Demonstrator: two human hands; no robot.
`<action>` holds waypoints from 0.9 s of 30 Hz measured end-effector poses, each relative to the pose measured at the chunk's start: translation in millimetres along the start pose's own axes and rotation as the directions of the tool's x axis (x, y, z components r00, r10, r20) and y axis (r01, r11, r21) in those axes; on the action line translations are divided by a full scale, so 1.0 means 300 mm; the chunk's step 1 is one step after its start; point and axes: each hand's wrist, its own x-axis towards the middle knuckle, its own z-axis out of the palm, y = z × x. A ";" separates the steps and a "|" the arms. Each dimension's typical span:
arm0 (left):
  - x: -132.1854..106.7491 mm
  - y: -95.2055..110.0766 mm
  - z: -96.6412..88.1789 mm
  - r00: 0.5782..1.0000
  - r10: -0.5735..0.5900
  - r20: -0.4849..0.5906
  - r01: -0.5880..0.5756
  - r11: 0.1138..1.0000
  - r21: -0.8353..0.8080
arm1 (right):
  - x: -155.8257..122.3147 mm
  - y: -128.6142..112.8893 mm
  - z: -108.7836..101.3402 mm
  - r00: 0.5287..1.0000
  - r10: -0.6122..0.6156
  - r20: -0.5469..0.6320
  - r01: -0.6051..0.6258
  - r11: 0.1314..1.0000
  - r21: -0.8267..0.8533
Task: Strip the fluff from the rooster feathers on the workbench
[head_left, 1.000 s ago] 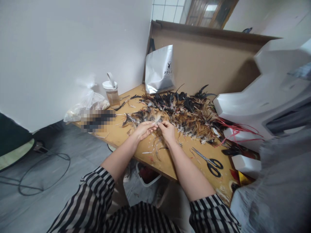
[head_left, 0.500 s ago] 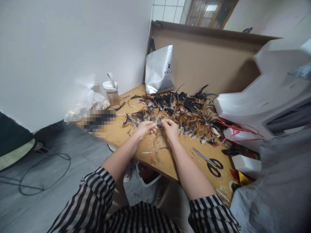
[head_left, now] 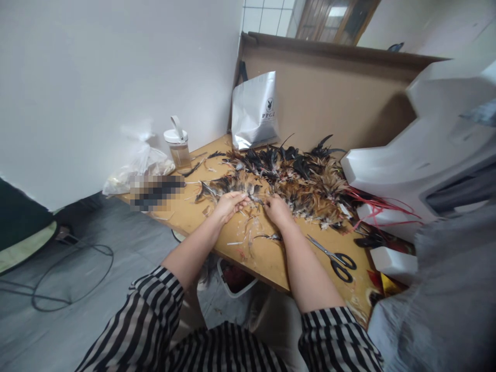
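My left hand (head_left: 231, 206) is closed in a pinch on a small dark and pale feather (head_left: 253, 197), whose tuft sticks out to the right of the fingertips. A short way to the right, my right hand (head_left: 278, 211) is closed with its fingers curled down; whatever is in them is hidden. Brown and black feathers (head_left: 298, 178) lie in rows and bunches just beyond both hands. Loose feather scraps (head_left: 251, 227) lie on the wooden table (head_left: 263, 263) between my forearms. Scissors (head_left: 334, 258) with black handles rest to the right of my right forearm.
A silver bag (head_left: 253, 111) and a lidded cup (head_left: 179, 147) stand at the back. A clear plastic bag (head_left: 141, 168) sits at the left. Red strings (head_left: 382, 206) and white foam (head_left: 387, 155) are at the right. Below the table edge is a bin (head_left: 234, 289).
My right hand has moved slightly right and down, away from my left hand, and its fingers have curled. The left hand stays nearly in place.
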 end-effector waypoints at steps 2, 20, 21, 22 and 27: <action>0.003 -0.002 -0.003 1.000 0.006 0.008 -0.006 1.000 -0.007 | 0.003 -0.001 -0.003 0.999 -0.040 -0.017 0.040 0.998 0.044; -0.002 -0.011 0.003 0.996 0.023 0.084 -0.024 1.000 0.014 | -0.016 -0.056 -0.031 0.971 -0.146 0.191 -0.056 0.636 0.769; -0.001 -0.012 0.003 0.997 0.023 0.078 -0.024 1.000 0.015 | -0.016 -0.055 -0.034 0.975 -0.130 0.182 -0.061 0.629 0.775; -0.001 -0.013 0.003 0.997 0.021 0.074 -0.022 1.000 0.021 | -0.016 -0.055 -0.037 0.978 -0.113 0.175 -0.069 0.617 0.784; -0.003 -0.010 0.009 0.998 0.007 0.065 -0.012 0.997 0.079 | -0.021 -0.060 -0.058 0.988 -0.067 0.140 -0.074 0.588 0.806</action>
